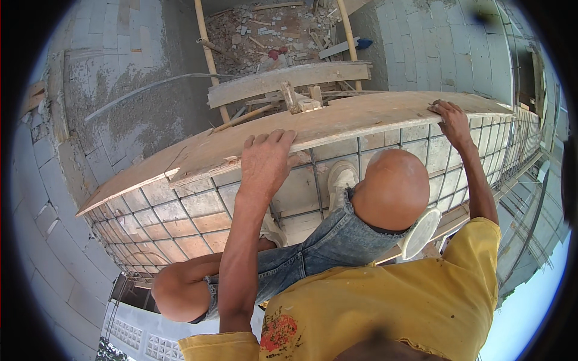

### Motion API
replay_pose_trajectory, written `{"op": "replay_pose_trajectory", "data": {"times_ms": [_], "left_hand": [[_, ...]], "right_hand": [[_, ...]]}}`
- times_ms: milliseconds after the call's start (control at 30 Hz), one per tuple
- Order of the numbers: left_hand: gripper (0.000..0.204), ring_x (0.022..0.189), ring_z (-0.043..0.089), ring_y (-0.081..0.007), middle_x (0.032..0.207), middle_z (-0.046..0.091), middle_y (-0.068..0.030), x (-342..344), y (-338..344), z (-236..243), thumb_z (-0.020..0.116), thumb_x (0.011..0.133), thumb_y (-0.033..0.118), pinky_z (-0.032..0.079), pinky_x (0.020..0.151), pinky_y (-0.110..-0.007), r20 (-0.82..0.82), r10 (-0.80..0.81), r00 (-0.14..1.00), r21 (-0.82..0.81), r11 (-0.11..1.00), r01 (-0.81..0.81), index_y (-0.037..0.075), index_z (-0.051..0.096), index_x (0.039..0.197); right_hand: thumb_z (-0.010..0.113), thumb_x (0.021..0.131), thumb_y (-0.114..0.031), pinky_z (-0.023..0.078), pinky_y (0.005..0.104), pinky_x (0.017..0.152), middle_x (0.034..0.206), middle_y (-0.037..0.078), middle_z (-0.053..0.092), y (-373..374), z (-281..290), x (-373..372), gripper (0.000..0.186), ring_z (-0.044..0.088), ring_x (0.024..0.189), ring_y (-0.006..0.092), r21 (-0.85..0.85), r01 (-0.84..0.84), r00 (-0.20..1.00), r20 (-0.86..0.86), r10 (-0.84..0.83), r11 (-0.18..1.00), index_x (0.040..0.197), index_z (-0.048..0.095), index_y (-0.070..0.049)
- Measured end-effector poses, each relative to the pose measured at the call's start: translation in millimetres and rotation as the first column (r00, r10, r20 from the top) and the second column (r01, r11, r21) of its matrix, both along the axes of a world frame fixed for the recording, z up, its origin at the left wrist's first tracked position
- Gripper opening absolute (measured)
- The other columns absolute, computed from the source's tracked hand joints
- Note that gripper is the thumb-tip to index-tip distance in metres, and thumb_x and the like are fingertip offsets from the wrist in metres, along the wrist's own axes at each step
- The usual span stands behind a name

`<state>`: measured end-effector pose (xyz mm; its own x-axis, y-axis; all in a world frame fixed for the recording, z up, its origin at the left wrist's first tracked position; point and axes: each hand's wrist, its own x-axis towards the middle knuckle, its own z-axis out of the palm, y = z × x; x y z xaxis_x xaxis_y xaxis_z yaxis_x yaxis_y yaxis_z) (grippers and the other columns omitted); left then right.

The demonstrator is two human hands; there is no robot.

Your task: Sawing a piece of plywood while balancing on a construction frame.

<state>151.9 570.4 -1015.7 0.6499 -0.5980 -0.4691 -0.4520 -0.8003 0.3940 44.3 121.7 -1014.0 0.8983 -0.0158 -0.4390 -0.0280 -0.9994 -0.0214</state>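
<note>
- left hand [265, 161] laid flat on the long wooden board [337, 123], palm down; fingers [272, 139] close together and hooked over the far edge near the board's middle
- right hand [450, 120] resting on the same board well to the right, near its far end; fingers slightly spread, tips pressed on the top face; no pinch
- board lying across the top of a steel rebar mesh [180, 213], running from lower left to upper right; pale, rough, splintered along the near edge by the left hand
- mesh of square cells over grey panels, some cells at the left tinted orange-brown
- bent knees [388, 189] in cut-off blue denim shorts [319, 246] just beneath the board; a pale shoe [341, 175] planted against the mesh beside the right knee
- yellow shirt [421, 301] along the lower edge, with a red round print [280, 331] on the left chest; wording not legible
- white round bucket [421, 231] just right of the right knee, between knee and right forearm
- beyond the board, a second plank [289, 81] and bamboo poles [208, 57]; rubble heap [271, 30] further off, with a small blue object [364, 43] beside it
- grey block walls [439, 48] on both sides
</note>
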Motion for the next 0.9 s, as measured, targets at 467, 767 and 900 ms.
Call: {"op": "replay_pose_trajectory", "data": {"times_ms": [467,767,900], "left_hand": [[0.043,0.103,0.067,-0.0259,0.115,0.070,-0.0033,0.2,13.0,-13.7,0.071,0.078,0.008,0.056,0.082,-0.039,0.030,-0.002,1.000,-0.131,0.991,0.006,0.019,0.066,0.120],[0.044,0.102,0.067,-0.0261,0.113,0.070,-0.0025,2.4,12.8,-15.8,0.073,0.078,0.010,0.056,0.082,-0.040,0.027,0.003,1.000,-0.154,0.988,0.001,0.019,0.066,0.120],[0.046,0.099,0.068,-0.0259,0.111,0.070,-0.0025,1.3,14.2,-19.9,0.074,0.077,0.011,0.055,0.082,-0.039,0.035,0.008,0.999,-0.154,0.988,-0.003,0.020,0.067,0.121]], "right_hand": [[0.075,0.078,-0.003,0.046,0.0396,0.104,0.127,0.008,0.062,10.9,34.8,23.0,0.047,0.059,0.117,0.0278,0.000,0.060,0.979,-0.194,-0.059,0.998,0.122,0.065,-0.012],[0.060,0.093,-0.006,0.053,0.0380,0.082,0.100,0.014,0.070,123.7,-10.4,147.3,0.021,0.067,0.085,0.0240,0.612,0.323,0.911,-0.408,-0.062,0.722,0.112,0.069,-0.009],[0.063,0.088,-0.017,0.053,0.0452,0.083,0.101,0.012,0.072,181.6,-124.0,161.6,0.019,0.069,0.093,0.0310,0.376,-0.330,0.863,-0.250,0.438,0.866,0.106,0.071,-0.015]]}}
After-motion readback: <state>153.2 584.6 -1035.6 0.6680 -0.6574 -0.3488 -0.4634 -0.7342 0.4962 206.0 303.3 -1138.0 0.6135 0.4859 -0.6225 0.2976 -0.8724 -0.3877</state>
